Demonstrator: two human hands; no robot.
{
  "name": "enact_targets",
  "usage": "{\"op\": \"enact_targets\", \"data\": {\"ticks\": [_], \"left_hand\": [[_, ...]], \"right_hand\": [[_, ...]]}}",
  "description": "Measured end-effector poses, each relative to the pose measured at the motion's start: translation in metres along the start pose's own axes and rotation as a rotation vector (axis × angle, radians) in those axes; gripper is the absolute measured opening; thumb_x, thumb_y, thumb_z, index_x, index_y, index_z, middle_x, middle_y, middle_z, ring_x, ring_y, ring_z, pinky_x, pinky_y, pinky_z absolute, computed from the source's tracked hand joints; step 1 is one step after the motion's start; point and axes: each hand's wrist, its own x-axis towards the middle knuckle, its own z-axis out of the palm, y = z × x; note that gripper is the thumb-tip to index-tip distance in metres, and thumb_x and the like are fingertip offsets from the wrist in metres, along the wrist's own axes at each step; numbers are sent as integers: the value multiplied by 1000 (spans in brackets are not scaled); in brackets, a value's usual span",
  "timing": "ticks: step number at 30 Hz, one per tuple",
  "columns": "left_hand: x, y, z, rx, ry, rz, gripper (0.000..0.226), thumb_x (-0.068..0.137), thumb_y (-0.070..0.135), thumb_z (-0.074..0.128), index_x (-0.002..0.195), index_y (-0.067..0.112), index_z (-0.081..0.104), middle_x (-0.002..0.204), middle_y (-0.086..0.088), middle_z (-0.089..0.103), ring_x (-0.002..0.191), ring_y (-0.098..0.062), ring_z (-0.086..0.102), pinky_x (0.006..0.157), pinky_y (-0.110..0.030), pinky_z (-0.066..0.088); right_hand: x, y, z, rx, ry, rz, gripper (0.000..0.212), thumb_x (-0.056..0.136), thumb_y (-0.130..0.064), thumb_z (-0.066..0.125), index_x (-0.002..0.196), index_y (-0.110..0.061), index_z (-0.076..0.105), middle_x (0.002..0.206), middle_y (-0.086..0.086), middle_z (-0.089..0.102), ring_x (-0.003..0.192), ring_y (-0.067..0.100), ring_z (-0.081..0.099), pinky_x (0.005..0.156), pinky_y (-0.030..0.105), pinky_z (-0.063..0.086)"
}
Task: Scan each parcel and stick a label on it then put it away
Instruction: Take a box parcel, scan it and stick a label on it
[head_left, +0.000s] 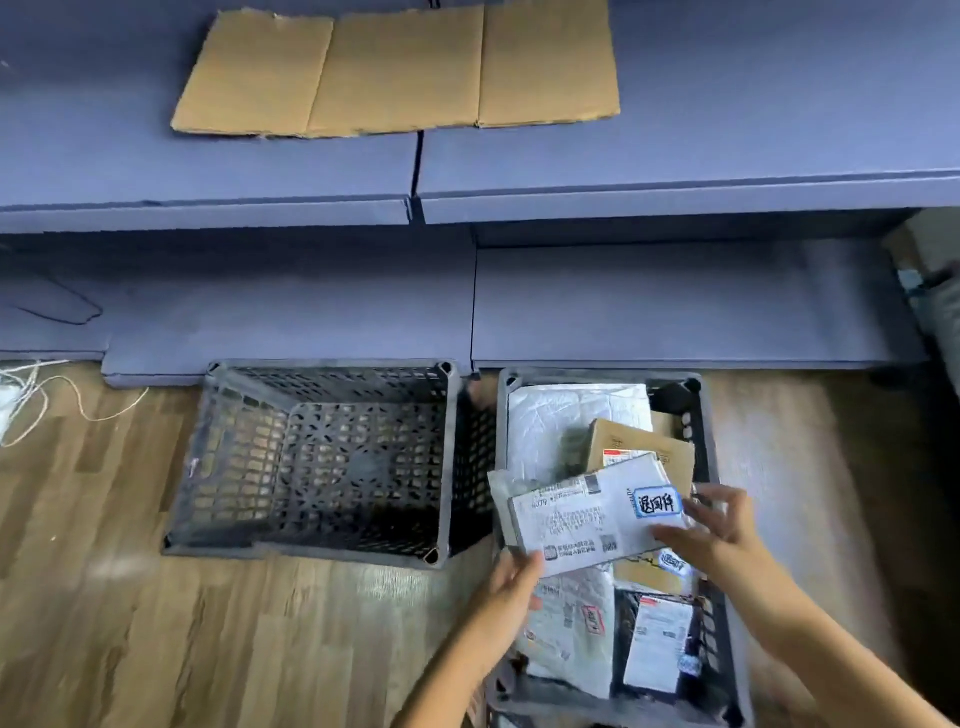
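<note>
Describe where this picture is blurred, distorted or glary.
Head view: the right hand is motion-blurred; small print on the held parcel is smeared; the wide lens bends the blue shelf edges; a soft sheen lies on the wooden floor at left.

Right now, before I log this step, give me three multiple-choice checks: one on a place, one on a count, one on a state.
1. Where is the white parcel? A. Above the right crate. B. On the cardboard. C. On the blue shelf.
2. How many black crates are on the floor? A. One. B. Two. C. Three.
3. The left crate is: A. Full. B. Bare inside. C. Overturned.
Key: A, left hand and right hand hold it over that crate; B, two stand side by side; B, its mesh bottom shows.
</note>
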Motion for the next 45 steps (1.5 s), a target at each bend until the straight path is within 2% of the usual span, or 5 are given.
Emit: {"op": "enact_targets", "data": {"ticks": [7, 22, 27, 33, 45], "left_hand": [[82, 29, -30, 105, 182, 148, 32, 99, 47, 33, 118, 28, 51, 103, 19, 51, 86, 2, 46, 67, -20, 35], [157, -25, 21, 50, 351, 215, 58, 91, 42, 47, 138, 10, 32, 138, -1, 36, 129, -16, 36, 108, -32, 31], [163, -26, 6, 89, 275, 104, 38, 95, 36, 48, 125, 14, 43, 119, 5, 51, 119, -15, 50, 86, -24, 40], [164, 0, -22, 393, 495, 299, 98, 80, 41, 69, 150, 21, 4, 154, 5, 11, 140, -15, 20, 105, -33, 29], [186, -34, 28, 609, 585, 292, 79, 85, 51, 18, 148, 2, 18, 146, -23, 37, 133, -37, 38, 111, -43, 28]], "right_hand": [[113, -29, 23, -146, -100, -175, 53, 82, 5, 65, 116, -14, 30, 104, -9, 60, 80, 5, 62, 63, 16, 51], [211, 19, 38, -384, -153, -152, 44, 94, -2, 53, 123, -15, 23, 111, 2, 60, 77, 6, 52, 59, 11, 43], [224, 19, 44, -398, -158, -241, 43, 94, -3, 53, 125, -13, 24, 116, -6, 57, 92, 7, 55, 62, 5, 45], [235, 15, 55, -609, -147, -416, 46, 93, -3, 52, 128, -14, 23, 140, 4, 49, 118, 25, 55, 83, 25, 46], [133, 133, 49, -960, -14, -696, 50, 87, -31, 47, 132, -13, 32, 129, 5, 54, 116, 22, 52, 98, 33, 38]]}}
